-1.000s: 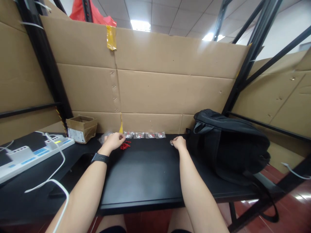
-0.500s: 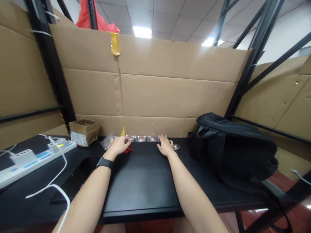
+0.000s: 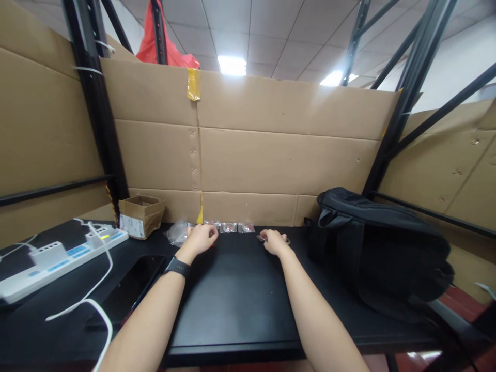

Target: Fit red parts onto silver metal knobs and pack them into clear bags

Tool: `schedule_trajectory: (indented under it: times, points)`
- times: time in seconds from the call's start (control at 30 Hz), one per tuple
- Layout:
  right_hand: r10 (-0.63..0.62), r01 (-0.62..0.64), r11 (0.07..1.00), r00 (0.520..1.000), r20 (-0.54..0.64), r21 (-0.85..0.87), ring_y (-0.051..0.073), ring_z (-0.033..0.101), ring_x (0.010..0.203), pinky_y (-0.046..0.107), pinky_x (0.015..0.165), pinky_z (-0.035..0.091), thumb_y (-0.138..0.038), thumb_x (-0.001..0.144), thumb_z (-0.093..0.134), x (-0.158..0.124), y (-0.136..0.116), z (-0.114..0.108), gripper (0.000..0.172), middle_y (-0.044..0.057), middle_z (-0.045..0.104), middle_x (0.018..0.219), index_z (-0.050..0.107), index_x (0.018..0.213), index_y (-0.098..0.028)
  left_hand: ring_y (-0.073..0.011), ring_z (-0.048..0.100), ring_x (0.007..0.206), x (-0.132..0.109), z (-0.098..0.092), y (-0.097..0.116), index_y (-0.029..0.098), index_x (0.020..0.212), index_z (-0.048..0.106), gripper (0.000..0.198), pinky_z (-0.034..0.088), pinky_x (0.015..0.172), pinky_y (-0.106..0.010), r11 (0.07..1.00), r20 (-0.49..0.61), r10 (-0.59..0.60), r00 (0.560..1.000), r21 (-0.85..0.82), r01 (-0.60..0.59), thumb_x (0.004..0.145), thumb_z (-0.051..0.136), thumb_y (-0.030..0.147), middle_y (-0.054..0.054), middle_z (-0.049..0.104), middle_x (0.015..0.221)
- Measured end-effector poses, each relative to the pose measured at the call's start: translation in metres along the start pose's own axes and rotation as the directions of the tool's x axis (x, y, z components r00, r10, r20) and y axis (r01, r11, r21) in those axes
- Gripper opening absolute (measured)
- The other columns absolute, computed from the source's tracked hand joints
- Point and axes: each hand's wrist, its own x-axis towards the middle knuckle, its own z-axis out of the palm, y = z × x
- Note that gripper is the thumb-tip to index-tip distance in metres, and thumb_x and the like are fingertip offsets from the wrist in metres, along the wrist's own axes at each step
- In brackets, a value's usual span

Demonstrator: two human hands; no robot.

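Both my hands are at the back of the black tabletop (image 3: 232,299). My left hand (image 3: 200,239), with a dark watch band (image 3: 178,266) at the wrist, has its fingers curled together; whatever they hold is hidden. Just under its fingertips a bit of red shows, and crumpled clear plastic (image 3: 177,233) lies to its left. Against the cardboard runs a short row of small clear packets (image 3: 228,228) with red and pale contents. To the right of this row, my right hand (image 3: 275,243) closes its fingers on a small clear packet (image 3: 261,238), mostly covered by the hand.
A black backpack (image 3: 383,248) stands on the right. At left are a small open cardboard box (image 3: 141,216), a white power strip (image 3: 64,263) with a loose white cable (image 3: 101,274), and a dark phone (image 3: 134,284). A cardboard wall (image 3: 251,160) closes the back.
My right hand has drawn back from the row's right end, and the packet that lay under its fingers has left the row. My left hand stays nearly in place. The view has shifted slightly.
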Motion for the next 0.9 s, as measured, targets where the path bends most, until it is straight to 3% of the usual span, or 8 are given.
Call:
schedule_trajectory:
  times: [0.1,0.2,0.37,0.5,0.67,0.8,0.9]
  points:
    - [-0.124,0.130,0.966,0.991,-0.040,0.222,0.026,0.069,0.094,0.036,0.084,0.045,-0.015,0.080,0.060,-0.004,-0.005,-0.004,0.027,0.009,0.076,0.094,0.075,0.102,-0.022,-0.0235,0.069,0.090,-0.002,0.006,0.012,0.025,0.085,0.072,0.019,0.042,0.081,-0.032,0.990,0.005,0.105,0.994,-0.095,-0.104,0.087,0.055,0.032,-0.003,0.076,0.089]
    - [-0.169,0.184,0.850,0.983,-0.074,0.493,0.024,0.071,0.082,0.030,0.074,0.049,-0.023,0.078,0.068,-0.006,-0.016,0.001,0.020,0.010,0.077,0.086,0.076,0.096,-0.017,-0.0221,0.069,0.095,-0.005,0.018,0.031,0.025,0.098,0.071,0.018,0.045,0.086,-0.031,0.950,-0.050,0.219,0.975,-0.216,-0.224,0.085,0.061,0.033,-0.002,0.076,0.098]
    - [-0.231,0.178,0.565,0.971,-0.052,0.805,0.022,0.071,0.072,0.029,0.065,0.051,-0.038,0.076,0.074,-0.009,-0.037,0.011,0.032,0.009,0.076,0.079,0.075,0.096,-0.014,-0.0239,0.068,0.100,-0.008,0.037,0.056,0.026,0.116,0.067,0.044,0.048,0.092,-0.034,0.896,-0.136,0.277,0.951,-0.321,-0.307,0.077,0.074,0.044,-0.005,0.075,0.107]
    - [-0.237,0.161,0.431,0.970,-0.060,0.888,0.021,0.070,0.071,0.028,0.063,0.050,-0.044,0.072,0.078,-0.013,-0.046,0.008,0.041,0.010,0.076,0.081,0.075,0.097,-0.011,-0.0217,0.071,0.088,-0.005,0.040,0.056,0.024,0.114,0.070,0.037,0.052,0.087,-0.032,0.883,-0.145,0.226,0.963,-0.388,-0.265,0.081,0.070,0.041,-0.006,0.076,0.103]
    - [-0.174,0.113,0.440,0.984,-0.039,0.891,0.018,0.067,0.065,0.026,0.058,0.048,-0.041,0.069,0.081,-0.011,-0.046,0.006,0.039,0.009,0.075,0.077,0.075,0.095,-0.012,-0.0199,0.072,0.088,-0.003,0.032,0.049,0.023,0.101,0.072,0.021,0.052,0.086,-0.030,0.904,-0.227,0.130,0.965,-0.372,-0.209,0.088,0.057,0.028,-0.004,0.077,0.095]
    - [-0.085,0.098,0.465,0.994,-0.066,0.880,0.016,0.065,0.062,0.024,0.056,0.046,-0.036,0.068,0.082,-0.009,-0.040,0.006,0.036,0.007,0.074,0.074,0.073,0.094,-0.012,-0.0181,0.071,0.077,-0.001,0.029,0.040,0.022,0.111,0.062,0.029,0.052,0.077,-0.029,0.908,-0.298,-0.057,0.953,-0.413,-0.075,0.083,0.060,0.022,-0.002,0.076,0.090]
    - [-0.070,0.121,0.418,0.992,-0.100,0.900,0.016,0.065,0.062,0.025,0.057,0.046,-0.039,0.067,0.083,-0.008,-0.037,0.004,0.038,0.007,0.074,0.072,0.072,0.093,-0.012,-0.0160,0.071,0.076,0.001,0.032,0.034,0.022,0.110,0.059,0.028,0.053,0.075,-0.027,0.847,-0.272,-0.050,0.961,-0.522,-0.104,0.082,0.062,0.023,-0.002,0.074,0.099]
